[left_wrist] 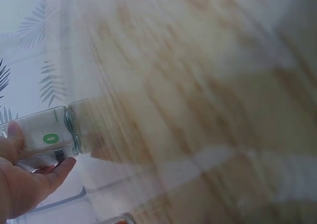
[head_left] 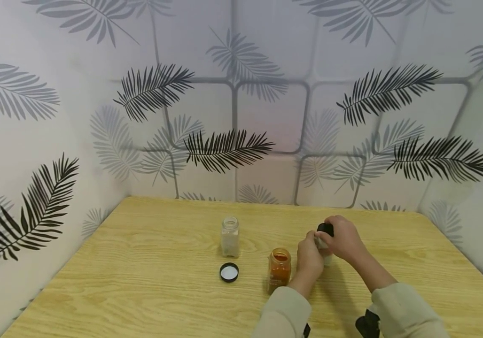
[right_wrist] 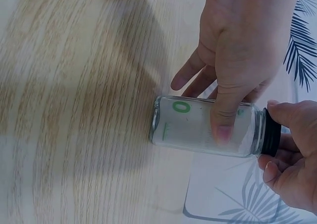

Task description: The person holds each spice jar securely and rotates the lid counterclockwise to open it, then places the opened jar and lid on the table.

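A square glass jar of white contents (right_wrist: 195, 127) stands upright on the table, a green mark on its side. My left hand (head_left: 310, 257) holds its body, the thumb lying along one face in the right wrist view. At the top, my right hand (head_left: 345, 237) grips the black lid (right_wrist: 271, 133) by its edge between thumb and fingers. The lid sits on the jar's mouth; whether it is screwed tight cannot be seen. Beside my left hand is an uncapped jar of orange-red powder (head_left: 280, 272). The left wrist view catches the held jar (left_wrist: 49, 135) at its edge.
Further left on the wooden table (head_left: 148, 272) stands another uncapped jar with pale contents (head_left: 230, 241). In front of it lies a black lid (head_left: 229, 272), its white inside facing up. A leaf-patterned wall (head_left: 267, 117) borders the table's back and sides.
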Demonstrator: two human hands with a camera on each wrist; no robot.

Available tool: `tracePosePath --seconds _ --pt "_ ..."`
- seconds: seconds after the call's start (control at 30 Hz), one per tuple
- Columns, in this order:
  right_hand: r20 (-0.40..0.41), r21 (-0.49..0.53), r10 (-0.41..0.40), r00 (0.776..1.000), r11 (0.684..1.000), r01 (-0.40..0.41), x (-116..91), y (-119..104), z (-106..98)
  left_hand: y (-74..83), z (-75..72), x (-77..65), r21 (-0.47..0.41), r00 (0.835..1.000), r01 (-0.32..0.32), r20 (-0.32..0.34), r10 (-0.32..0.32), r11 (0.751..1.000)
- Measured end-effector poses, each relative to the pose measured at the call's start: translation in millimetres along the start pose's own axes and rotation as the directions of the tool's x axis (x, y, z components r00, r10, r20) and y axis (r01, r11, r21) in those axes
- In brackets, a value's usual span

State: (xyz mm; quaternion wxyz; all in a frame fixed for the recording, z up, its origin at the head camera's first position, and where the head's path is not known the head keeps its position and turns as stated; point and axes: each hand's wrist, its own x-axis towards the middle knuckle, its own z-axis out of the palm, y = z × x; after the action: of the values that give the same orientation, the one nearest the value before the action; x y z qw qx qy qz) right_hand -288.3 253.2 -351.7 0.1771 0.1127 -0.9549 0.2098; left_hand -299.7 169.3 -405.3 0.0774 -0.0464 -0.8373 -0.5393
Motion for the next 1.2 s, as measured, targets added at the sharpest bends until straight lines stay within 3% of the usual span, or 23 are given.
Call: tracePosePath --seconds 0.27,1.2 --pt "0.003 -0.008 -0.010 1.000 1.000 0.010 0.0 0.8 1.2 -2.6 1.1 1.6 0.029 0.999 -0.020 -0.030 0.021 0.999" --pt "0.025 -0.006 -0.034 0.999 0.999 0.035 -0.4 0.5 0.3 -4.1 -2.3 2.0 0.096 0.996 -0.083 0.021 0.081 0.992"
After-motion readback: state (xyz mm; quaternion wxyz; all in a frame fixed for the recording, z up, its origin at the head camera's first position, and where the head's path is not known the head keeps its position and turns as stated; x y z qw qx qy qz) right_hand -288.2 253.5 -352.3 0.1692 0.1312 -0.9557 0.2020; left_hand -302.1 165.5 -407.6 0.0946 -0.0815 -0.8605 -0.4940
